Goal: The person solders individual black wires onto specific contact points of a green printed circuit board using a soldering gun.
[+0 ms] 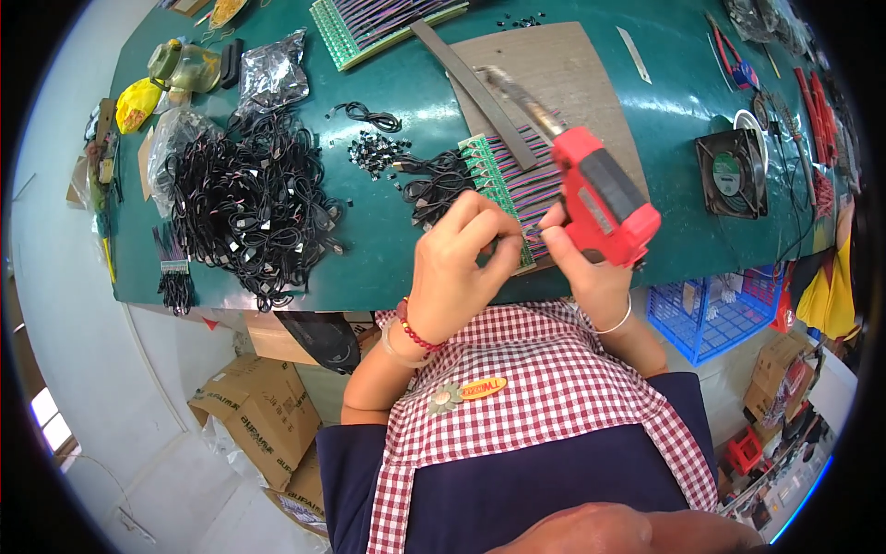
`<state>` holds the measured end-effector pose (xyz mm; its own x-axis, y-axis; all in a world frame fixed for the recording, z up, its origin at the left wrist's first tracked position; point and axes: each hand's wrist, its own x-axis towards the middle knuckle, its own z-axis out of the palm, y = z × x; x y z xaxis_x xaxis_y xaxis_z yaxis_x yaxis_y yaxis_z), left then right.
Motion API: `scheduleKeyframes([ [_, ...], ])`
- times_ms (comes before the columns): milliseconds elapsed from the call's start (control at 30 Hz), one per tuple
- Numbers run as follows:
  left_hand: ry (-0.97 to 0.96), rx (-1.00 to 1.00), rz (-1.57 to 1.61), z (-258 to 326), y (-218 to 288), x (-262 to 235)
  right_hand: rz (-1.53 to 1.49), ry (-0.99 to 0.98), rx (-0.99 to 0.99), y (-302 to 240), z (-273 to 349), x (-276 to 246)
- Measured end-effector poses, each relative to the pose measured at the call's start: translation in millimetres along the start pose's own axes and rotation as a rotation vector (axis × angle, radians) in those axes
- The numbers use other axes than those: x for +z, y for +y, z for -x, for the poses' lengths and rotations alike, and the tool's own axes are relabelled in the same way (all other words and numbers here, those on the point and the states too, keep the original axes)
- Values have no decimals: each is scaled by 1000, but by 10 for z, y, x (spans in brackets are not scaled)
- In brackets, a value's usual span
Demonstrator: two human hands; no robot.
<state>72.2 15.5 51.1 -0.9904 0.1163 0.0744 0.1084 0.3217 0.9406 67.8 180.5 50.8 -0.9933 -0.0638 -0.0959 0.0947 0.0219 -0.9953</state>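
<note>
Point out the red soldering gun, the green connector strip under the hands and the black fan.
red soldering gun [604, 196], head view, on its red body.
green connector strip [482, 159], head view, on its green edge.
black fan [732, 173], head view, on its hub.

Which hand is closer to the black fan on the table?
The right hand. It holds the red tool, with the black fan off to its right. The left hand is farther away, beyond the right hand.

One head-worn fisheye looks steeply down, close over the green workbench [388, 249]; edges perhaps warped.
</note>
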Motion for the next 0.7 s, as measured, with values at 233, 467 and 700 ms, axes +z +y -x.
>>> scheduleKeyframes([
  [233,129,124,-577,-153,-341,-63,-79,51,46,176,211,-511],
  [467,116,131,-598,-226,-445,-6,-17,-63,176,486,581,-890],
  [700,30,81,-606,-296,-436,-54,-57,-96,270,597,692,-930],
])
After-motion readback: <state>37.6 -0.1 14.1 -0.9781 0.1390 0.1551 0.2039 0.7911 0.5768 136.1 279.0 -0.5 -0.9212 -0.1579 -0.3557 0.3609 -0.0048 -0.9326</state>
